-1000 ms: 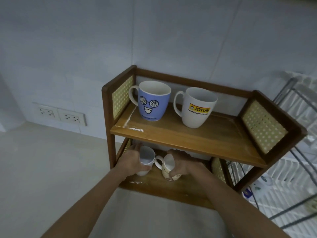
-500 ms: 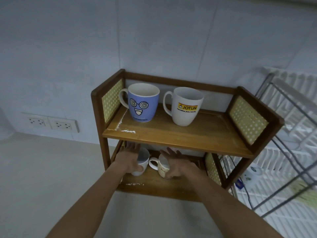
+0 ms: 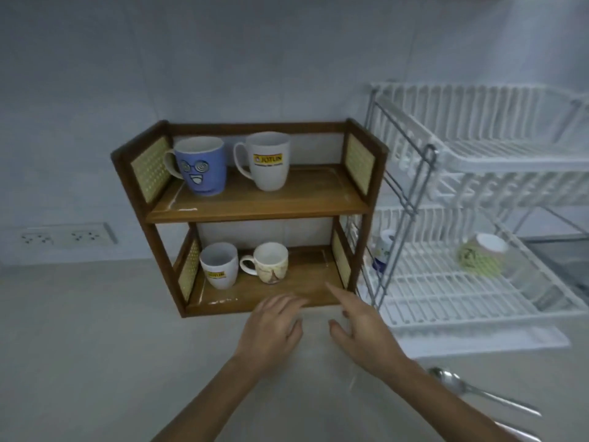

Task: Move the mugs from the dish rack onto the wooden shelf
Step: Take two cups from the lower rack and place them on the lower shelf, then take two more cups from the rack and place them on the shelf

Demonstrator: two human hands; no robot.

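Both hands, left hand (image 3: 274,327) and right hand (image 3: 363,330), hover empty with fingers released over the tabletop (image 3: 79,346), near the wooden shelf (image 3: 255,205) holding four mugs.

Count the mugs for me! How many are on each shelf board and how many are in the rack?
Top board: 2, blue face mug, white Jotun mug
Bottom board: 2, small white mug, cream mug
Dish rack: 2, green mug, small mug
Total: 6
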